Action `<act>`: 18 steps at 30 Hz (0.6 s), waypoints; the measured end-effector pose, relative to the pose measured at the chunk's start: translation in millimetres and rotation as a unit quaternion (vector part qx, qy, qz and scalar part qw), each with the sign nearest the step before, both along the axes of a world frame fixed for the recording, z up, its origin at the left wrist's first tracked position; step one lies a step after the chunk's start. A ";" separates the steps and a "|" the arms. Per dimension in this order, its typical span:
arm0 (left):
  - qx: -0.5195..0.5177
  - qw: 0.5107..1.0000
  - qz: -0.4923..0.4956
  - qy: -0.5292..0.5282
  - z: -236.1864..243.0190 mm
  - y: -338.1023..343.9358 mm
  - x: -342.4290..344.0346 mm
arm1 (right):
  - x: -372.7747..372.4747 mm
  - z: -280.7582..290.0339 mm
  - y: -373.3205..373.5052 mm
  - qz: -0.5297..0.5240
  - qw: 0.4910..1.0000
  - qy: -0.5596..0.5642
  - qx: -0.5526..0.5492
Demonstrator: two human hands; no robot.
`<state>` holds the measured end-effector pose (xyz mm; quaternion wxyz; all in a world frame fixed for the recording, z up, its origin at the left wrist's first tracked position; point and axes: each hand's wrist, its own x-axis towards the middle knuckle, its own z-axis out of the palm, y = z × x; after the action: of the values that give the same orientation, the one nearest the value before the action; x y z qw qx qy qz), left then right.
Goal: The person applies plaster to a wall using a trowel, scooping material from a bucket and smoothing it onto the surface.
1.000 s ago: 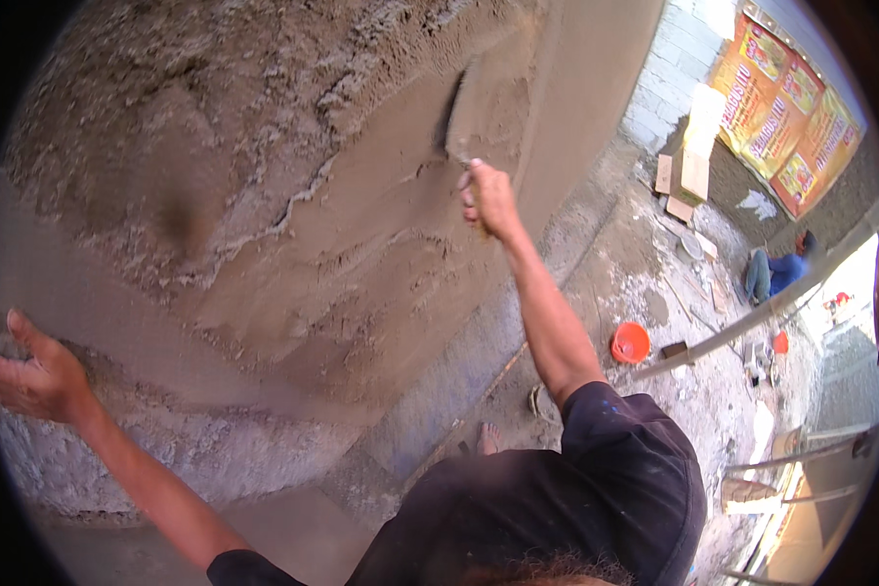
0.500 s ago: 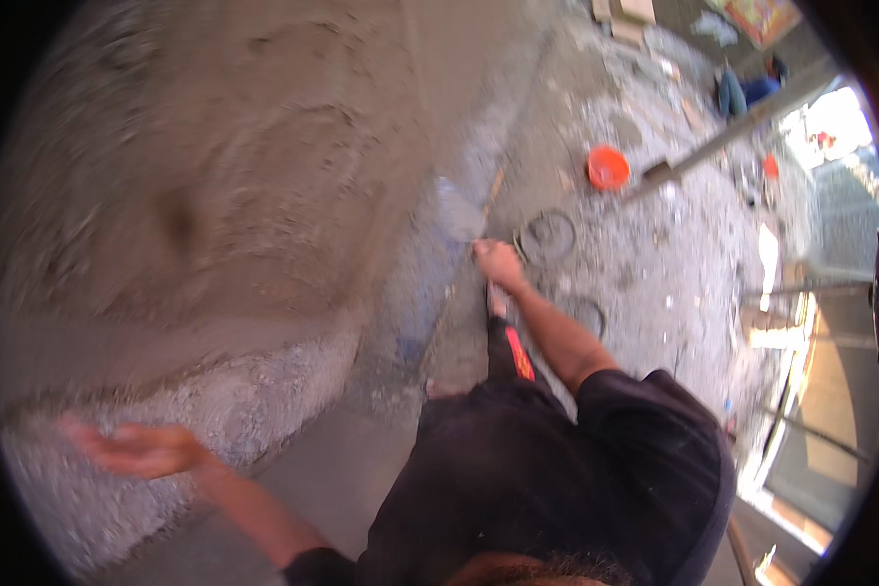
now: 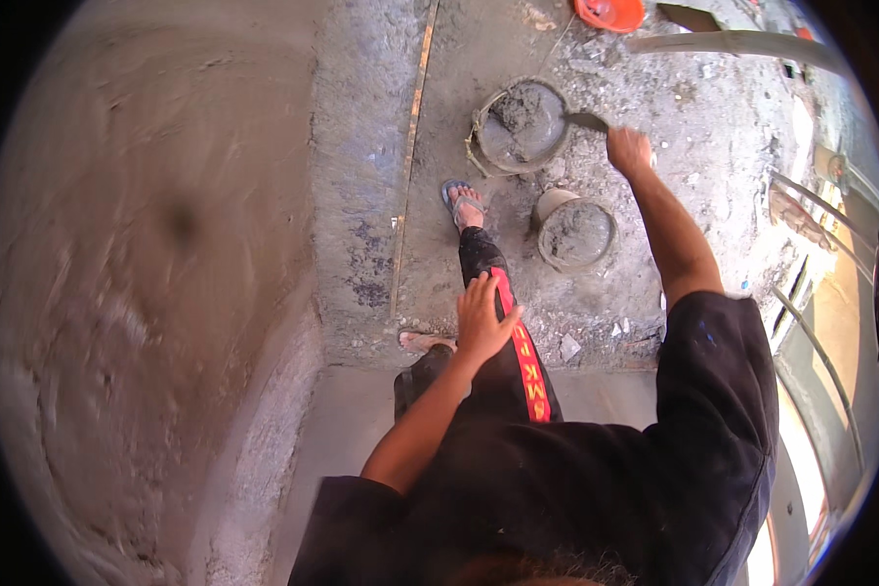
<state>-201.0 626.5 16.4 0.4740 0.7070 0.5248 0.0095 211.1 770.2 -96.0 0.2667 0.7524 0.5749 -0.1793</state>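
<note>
My right hand (image 3: 629, 148) grips a flat trowel (image 3: 588, 121), its blade at the right rim of a bucket of grey mortar (image 3: 523, 127). Below that bucket stands a second bucket (image 3: 574, 234), also holding grey mortar. My left hand (image 3: 483, 317) rests with fingers apart on the thigh of my dark trousers with a red side stripe, holding nothing. My feet in flip-flops (image 3: 462, 203) are on the dusty ground beside the buckets.
Wet plastered wall (image 3: 137, 293) fills the left side, above a rough ledge (image 3: 249, 449). A long thin batten (image 3: 415, 107) lies along the ground. An orange bucket (image 3: 607, 14) is at the top. A pole (image 3: 723, 42) crosses the upper right; more poles (image 3: 830, 381) stand at the right.
The view has turned from wall to ground. My right hand has brought the trowel from the plaster to the mortar bucket. My left hand has come from beside the wall onto my thigh.
</note>
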 end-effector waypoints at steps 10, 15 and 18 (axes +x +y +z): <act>-0.050 0.997 0.022 0.063 -47.8 37.0 36.7 | -62.9 -123.3 -8.9 0.096 0.989 0.102 0.042; -0.075 0.995 0.033 0.050 -44.6 49.9 43.0 | -50.8 -120.4 -45.3 -0.271 0.956 0.109 -0.035; -0.073 0.995 0.002 0.063 -44.4 54.6 47.3 | -122.7 -208.1 -51.9 -0.328 0.914 0.238 -0.005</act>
<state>-153.6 681.2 -28.1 0.4906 0.6684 0.5544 -0.0721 88.4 718.3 -304.1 0.0518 0.8325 0.3418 -0.4330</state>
